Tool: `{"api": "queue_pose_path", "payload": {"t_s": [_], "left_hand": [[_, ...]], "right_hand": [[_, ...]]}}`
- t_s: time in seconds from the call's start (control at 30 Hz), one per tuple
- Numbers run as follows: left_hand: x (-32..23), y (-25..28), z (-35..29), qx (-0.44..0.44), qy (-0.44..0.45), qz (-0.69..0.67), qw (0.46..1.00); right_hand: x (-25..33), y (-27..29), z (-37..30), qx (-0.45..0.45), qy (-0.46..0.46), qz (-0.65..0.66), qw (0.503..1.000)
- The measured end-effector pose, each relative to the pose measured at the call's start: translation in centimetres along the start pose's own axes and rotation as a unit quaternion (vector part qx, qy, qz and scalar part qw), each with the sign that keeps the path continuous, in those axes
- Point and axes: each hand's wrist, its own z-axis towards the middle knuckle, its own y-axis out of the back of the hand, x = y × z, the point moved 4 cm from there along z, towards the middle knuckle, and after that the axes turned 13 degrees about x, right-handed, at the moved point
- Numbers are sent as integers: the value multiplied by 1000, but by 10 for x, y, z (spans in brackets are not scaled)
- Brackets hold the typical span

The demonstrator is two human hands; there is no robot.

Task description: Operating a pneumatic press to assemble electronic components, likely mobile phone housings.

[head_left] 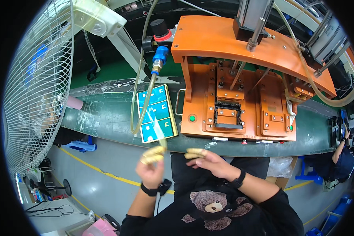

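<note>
Strip (157,128), translucent, is slanting up-left from the nearer left hand (150,165), which is pinching it; at lower centre, the right hand (210,162) is hovering, grip unclear.

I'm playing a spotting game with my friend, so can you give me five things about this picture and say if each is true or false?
1. The machine is orange. True.
2. Yellow covers are on fingers of the left hand and right hand. True.
3. The right hand holds the clear strip. False: the left hand holds the strip.
4. The fan is at the picture's right. False: the fan is at the left.
5. The blue sheet lies left of the machine. True.
</note>
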Motion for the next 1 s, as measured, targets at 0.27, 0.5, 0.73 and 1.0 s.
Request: {"api": "queue_pose_path", "payload": {"t_s": [0.27, 0.5, 0.73, 1.0], "left_hand": [[-34, -75, -33, 263, -16, 90, 961], [-34, -54, 5, 64, 40, 167, 983], [-15, -74, -2, 68, 64, 27, 995], [-16, -103, 30, -76, 223, -504, 831]], "right_hand": [[-2, 7, 26, -108, 17, -30, 994], [28, -18, -1, -116, 78, -303, 943], [55, -8, -65, -166, 123, -430, 879], [-41, 94, -353, -641, 141, -109, 747]]}}
